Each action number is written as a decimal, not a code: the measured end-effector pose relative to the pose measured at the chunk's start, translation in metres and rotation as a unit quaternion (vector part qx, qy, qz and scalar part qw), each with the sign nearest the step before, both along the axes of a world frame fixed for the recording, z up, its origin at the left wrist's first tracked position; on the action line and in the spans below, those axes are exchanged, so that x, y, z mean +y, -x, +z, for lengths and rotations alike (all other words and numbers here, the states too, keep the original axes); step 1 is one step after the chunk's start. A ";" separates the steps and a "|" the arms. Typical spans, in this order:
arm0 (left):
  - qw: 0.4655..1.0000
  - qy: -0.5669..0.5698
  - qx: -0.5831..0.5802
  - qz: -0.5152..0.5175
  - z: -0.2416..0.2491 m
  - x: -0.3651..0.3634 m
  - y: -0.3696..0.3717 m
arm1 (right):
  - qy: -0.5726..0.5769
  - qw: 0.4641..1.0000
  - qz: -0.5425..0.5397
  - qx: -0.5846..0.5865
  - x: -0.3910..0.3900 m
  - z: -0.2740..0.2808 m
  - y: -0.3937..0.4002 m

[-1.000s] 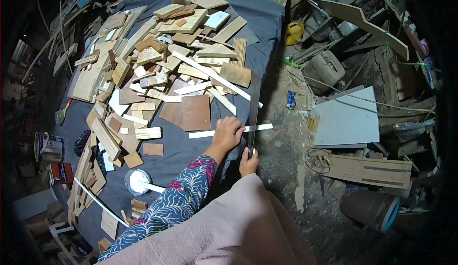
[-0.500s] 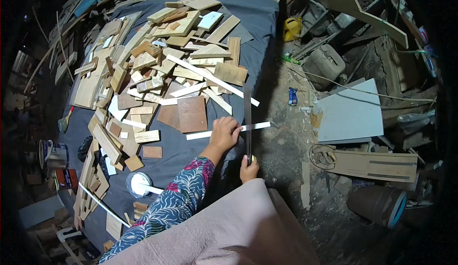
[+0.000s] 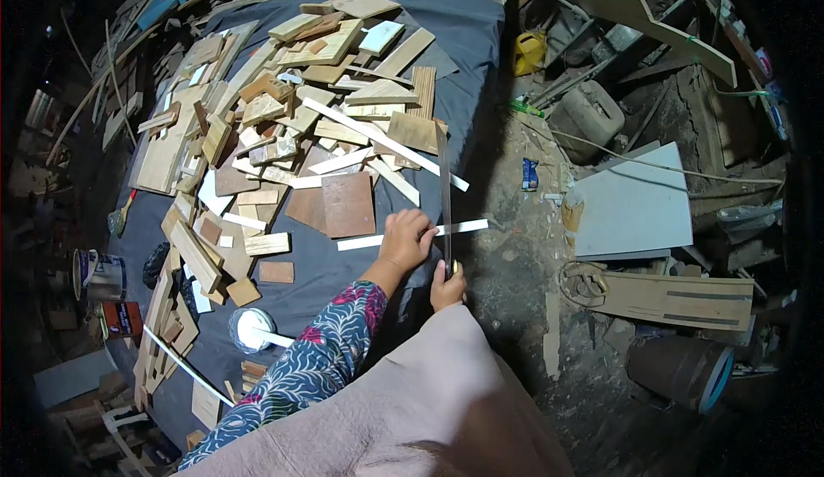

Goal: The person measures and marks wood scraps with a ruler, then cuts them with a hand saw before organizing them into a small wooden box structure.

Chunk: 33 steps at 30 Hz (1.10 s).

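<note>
My left hand (image 3: 407,241) presses a thin white strip (image 3: 360,243) down at the right edge of the cloth-covered table, fingers closed around it. The strip's right end juts out past the edge. Closed around the handle of a saw, my right hand (image 3: 448,286) is just below and right of the left. The long narrow saw blade (image 3: 445,172) points away from me and crosses the strip close to my left fingertips. My palm hides most of the handle. A longer white strip (image 3: 378,138) lies on the wood pile, its lower end beyond the blade.
Many wood offcuts (image 3: 348,198) cover the dark cloth (image 3: 468,48). A white-topped tub (image 3: 251,329) stands near my left sleeve. Right of the table, the floor holds a white board (image 3: 635,202), a grey jerrycan (image 3: 586,121), another saw (image 3: 584,284) and a dark bucket (image 3: 674,364).
My right hand has moved slightly away from my body, and the saw has slid forward along with it. My left hand stays on the strip.
</note>
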<state>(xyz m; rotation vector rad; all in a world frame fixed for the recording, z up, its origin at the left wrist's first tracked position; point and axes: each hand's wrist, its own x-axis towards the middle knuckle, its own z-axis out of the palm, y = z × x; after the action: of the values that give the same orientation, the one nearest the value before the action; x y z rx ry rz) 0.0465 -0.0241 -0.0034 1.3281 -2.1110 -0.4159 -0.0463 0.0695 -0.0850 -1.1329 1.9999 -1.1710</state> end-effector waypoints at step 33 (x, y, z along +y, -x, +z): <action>1.000 0.002 -0.002 0.023 -0.002 -0.002 0.000 | -0.009 0.998 -0.038 0.051 0.048 -0.060 0.003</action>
<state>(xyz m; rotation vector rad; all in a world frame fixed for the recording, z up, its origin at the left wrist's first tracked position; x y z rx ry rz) 0.0464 -0.0262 -0.0054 1.3743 -2.0784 -0.3901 -0.0494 0.1178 -0.1446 -1.1387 2.1430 -1.1519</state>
